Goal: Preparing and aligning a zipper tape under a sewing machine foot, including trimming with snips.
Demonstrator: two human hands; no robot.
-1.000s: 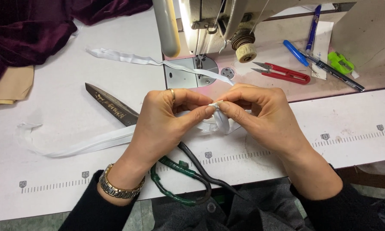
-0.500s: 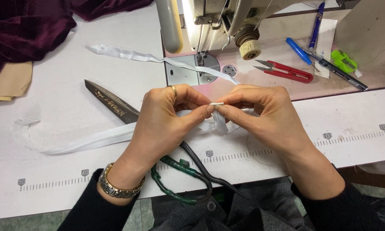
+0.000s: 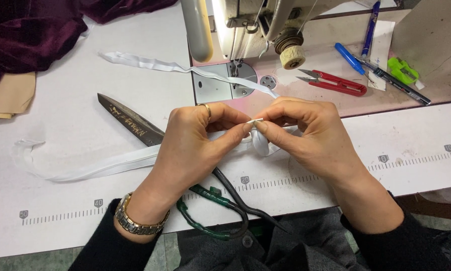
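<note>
White and flat, the sewing table fills most of the view, with a printed ruler line along its front edge. At the top stands a pale sewing machine with a shiny metal plate under it.

Both hands meet in the middle. The left hand, with a gold ring and a metal watch, pinches a white ribbon between thumb and first finger. The right hand pinches the same ribbon right beside it, fingertips almost touching. Both hands are nearly closed. The ribbon makes a small loop under the fingers, and its long tail runs off to the left across the table. Another length of it goes up to the machine.

Big dark scissors with green-wrapped handles lie under the left hand. Small red snips, a blue pen and a bright green clip lie at the top right. Dark red velvet cloth and a tan cloth sit at the top left.
</note>
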